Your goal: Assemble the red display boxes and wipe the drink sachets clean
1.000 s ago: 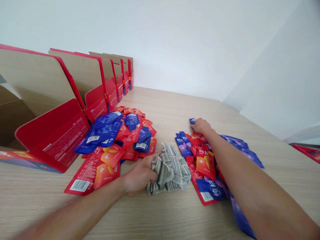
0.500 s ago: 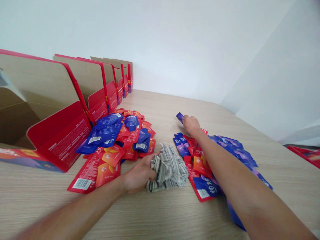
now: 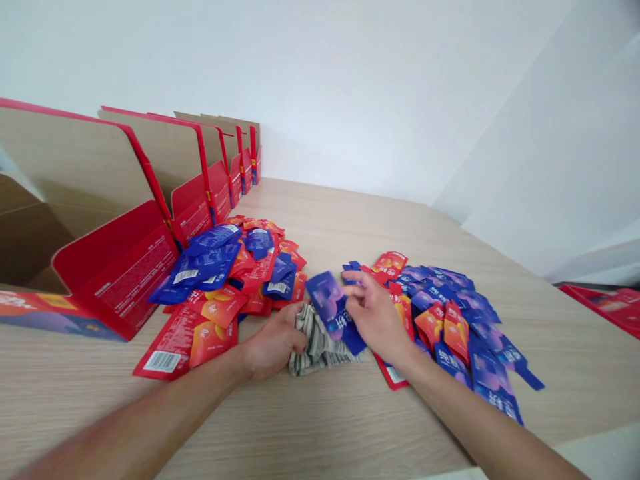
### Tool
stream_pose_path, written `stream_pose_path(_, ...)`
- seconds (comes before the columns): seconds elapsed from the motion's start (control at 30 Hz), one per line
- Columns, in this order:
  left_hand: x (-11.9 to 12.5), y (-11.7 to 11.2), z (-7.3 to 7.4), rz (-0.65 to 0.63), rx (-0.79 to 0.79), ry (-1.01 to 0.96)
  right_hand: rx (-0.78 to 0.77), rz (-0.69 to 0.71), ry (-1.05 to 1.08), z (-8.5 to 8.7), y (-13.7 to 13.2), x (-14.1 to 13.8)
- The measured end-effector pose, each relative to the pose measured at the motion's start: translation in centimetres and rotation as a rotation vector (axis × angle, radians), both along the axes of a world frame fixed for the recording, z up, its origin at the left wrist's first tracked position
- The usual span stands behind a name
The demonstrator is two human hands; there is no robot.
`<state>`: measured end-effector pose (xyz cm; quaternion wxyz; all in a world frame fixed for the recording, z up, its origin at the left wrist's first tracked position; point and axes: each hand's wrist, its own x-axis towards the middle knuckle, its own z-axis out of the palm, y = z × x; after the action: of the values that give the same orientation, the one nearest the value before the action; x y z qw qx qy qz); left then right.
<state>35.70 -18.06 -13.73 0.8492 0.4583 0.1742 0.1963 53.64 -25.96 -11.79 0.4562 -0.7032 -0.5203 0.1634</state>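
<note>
My left hand (image 3: 270,347) grips a crumpled grey-and-white striped cloth (image 3: 314,347) lying on the wooden table (image 3: 325,427). My right hand (image 3: 376,315) holds a blue-purple sachet (image 3: 334,312) just above the cloth, fingers pinched on its right edge. A pile of red, orange and blue sachets (image 3: 235,280) lies left of my hands. A second spread of sachets (image 3: 450,313) lies to the right of my right hand.
A row of open red cardboard boxes (image 3: 130,220) with raised brown lids stands along the left side. A red flat box (image 3: 607,307) lies at the far right, beyond the table's edge. White walls meet behind the table.
My right hand has drawn back from the far end of the right pile, bringing one blue-purple sachet over the cloth. The left hand stays on the cloth.
</note>
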Motion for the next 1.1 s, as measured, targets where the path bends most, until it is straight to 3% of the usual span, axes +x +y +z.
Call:
stream_pose_path(0.07,0.0,0.0,0.0,0.004,-0.004,0.015,0.031,0.048,-0.137,-1.8,-1.0,-1.4)
stream_pose_path(0.17,0.0,-0.1,0.1,-0.001,-0.010,0.014,0.047,0.060,-0.316,-3.1,-1.2,-2.2)
stream_pose_path(0.43,-0.1,-0.2,-0.3,0.008,0.004,-0.021,0.044,0.161,-0.329,-3.2,-1.3,-3.0)
stream_pose_path(0.63,-0.2,-0.1,-0.7,0.044,0.004,0.020,-0.039,0.188,-0.319,-2.8,-2.0,-4.3)
stream_pose_path(0.83,-0.3,-0.2,-0.3,0.053,-0.019,0.065,0.006,0.189,-0.330,-2.3,-2.8,-4.9)
stream_pose_path(1.0,-0.4,-0.4,0.1,0.059,-0.022,0.045,0.093,0.262,-0.281,0.4,-4.3,-5.6)
stream_pose_path(1.1,-0.3,-0.4,0.0,0.001,-0.041,0.006,0.129,0.134,-0.149,1.6,-4.1,-5.0)
